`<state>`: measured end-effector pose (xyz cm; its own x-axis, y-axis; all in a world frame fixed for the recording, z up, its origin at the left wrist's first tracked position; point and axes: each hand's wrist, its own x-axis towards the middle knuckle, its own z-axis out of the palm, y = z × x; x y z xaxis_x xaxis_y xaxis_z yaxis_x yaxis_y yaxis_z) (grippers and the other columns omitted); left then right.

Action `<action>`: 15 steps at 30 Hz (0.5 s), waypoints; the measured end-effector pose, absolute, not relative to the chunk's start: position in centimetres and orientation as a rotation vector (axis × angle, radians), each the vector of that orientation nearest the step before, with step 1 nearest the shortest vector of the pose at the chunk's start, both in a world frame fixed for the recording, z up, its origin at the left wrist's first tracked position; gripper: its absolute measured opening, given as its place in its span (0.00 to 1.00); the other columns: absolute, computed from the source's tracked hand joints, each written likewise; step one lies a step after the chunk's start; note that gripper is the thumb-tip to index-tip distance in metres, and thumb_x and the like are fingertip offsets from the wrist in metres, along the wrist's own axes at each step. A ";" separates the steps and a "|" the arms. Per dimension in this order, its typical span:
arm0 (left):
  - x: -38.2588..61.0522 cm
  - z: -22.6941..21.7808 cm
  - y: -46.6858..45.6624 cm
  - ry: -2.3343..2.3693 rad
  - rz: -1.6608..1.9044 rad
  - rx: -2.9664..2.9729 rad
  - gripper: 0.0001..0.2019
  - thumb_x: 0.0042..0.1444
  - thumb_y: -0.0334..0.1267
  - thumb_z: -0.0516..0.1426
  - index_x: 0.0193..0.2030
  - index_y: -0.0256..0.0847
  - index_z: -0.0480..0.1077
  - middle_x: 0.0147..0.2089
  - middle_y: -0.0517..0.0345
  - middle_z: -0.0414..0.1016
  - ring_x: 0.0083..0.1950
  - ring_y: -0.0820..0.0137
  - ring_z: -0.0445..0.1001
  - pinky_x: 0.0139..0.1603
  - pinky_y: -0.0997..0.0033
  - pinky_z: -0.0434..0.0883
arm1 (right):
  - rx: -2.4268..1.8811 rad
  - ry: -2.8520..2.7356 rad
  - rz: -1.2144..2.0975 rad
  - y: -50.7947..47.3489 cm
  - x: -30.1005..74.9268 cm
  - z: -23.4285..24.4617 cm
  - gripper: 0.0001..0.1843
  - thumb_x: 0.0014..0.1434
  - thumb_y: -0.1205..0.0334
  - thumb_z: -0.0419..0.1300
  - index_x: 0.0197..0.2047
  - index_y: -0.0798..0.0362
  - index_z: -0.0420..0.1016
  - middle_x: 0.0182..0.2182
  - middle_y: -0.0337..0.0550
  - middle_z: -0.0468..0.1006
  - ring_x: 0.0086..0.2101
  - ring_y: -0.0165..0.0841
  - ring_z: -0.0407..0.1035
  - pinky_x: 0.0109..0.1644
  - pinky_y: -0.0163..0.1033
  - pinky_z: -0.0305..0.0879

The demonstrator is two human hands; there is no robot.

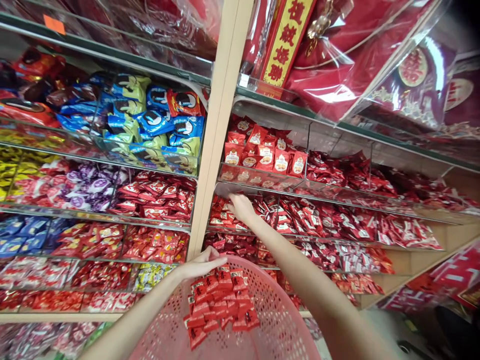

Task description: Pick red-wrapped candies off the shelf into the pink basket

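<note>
A pink perforated plastic basket (288, 305) is in front of me, tilted so that its inside shows. In it lies a pile of small red candy packets (221, 300) with dark lettering. My left hand (202, 264) grips the basket's far rim, thumb over the edge. My right hand (242, 207) reaches over the basket into a shelf bin of red-and-white wrapped sweets (221, 215), just right of the wooden post. Its fingers are curled, with their tips partly hidden and blurred; whatever is between them cannot be made out.
A pale wooden post (213, 120) divides the shelves. Blue and green snack packs (150, 120) and purple-wrapped candies (90, 187) fill bins on the left. Red packets (266, 155) sit behind a clear shelf lip (258, 177) above my right hand. Plastic-wrapped red goods (337, 60) lie higher up.
</note>
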<state>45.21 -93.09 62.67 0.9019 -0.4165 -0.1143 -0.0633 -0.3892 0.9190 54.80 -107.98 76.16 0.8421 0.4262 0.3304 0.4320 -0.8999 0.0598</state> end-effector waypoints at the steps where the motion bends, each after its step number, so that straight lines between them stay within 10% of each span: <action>1: 45.2 62.7 -93.1 -0.352 -0.392 1.945 0.23 0.48 0.61 0.52 0.38 0.42 0.60 0.33 0.64 0.62 0.36 0.71 0.61 0.41 0.69 0.61 | -3.022 -0.716 -0.527 -107.5 55.6 76.2 0.12 0.59 0.64 0.52 0.46 0.51 0.69 0.45 0.49 0.75 0.48 0.38 0.67 0.49 0.40 0.57; 15: 45.7 61.6 -92.9 -0.345 -0.361 1.933 0.21 0.50 0.60 0.50 0.36 0.43 0.62 0.33 0.63 0.64 0.37 0.69 0.62 0.41 0.69 0.61 | -3.334 -0.659 -0.286 -105.5 59.4 75.1 0.33 0.52 0.55 0.60 0.59 0.54 0.59 0.54 0.56 0.68 0.55 0.48 0.55 0.57 0.54 0.43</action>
<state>45.65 -92.93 61.57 0.9114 -0.4015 -0.0900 -0.0717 -0.3703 0.9261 59.36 -105.52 75.10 0.9128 0.3934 0.1097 0.3488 -0.8907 0.2915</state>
